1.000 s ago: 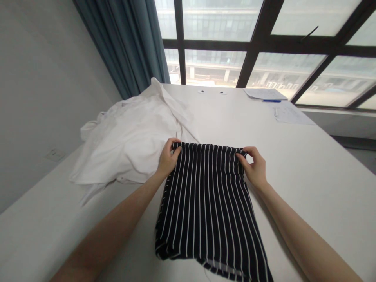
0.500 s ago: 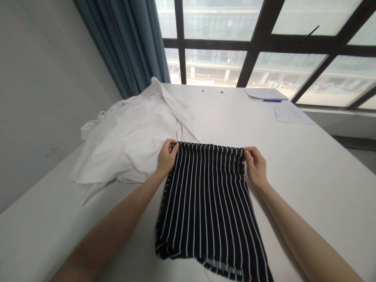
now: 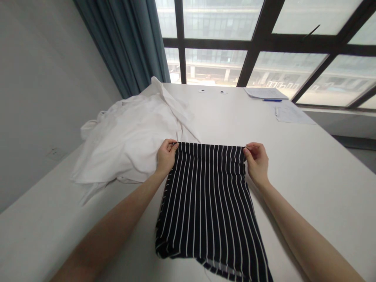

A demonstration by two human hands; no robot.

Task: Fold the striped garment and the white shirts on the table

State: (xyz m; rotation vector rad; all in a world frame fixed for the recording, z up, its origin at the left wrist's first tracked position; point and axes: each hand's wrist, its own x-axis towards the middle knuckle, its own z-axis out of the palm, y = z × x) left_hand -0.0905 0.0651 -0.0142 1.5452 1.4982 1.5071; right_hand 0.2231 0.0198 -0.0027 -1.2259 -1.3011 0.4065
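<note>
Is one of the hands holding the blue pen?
No, the blue pen lies well away from the left hand and right hand, which pinch the far corners of the striped cloth.

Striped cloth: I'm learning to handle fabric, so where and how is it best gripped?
Probably pinch the striped cloth by its far corners, coming from left and right, as the left hand and right hand do: its far edge runs straight between them, while its near edge is uneven.

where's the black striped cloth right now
In the head view, the black striped cloth is at lower centre, its far corners held by the left hand and right hand, right of the white cloth.
</note>
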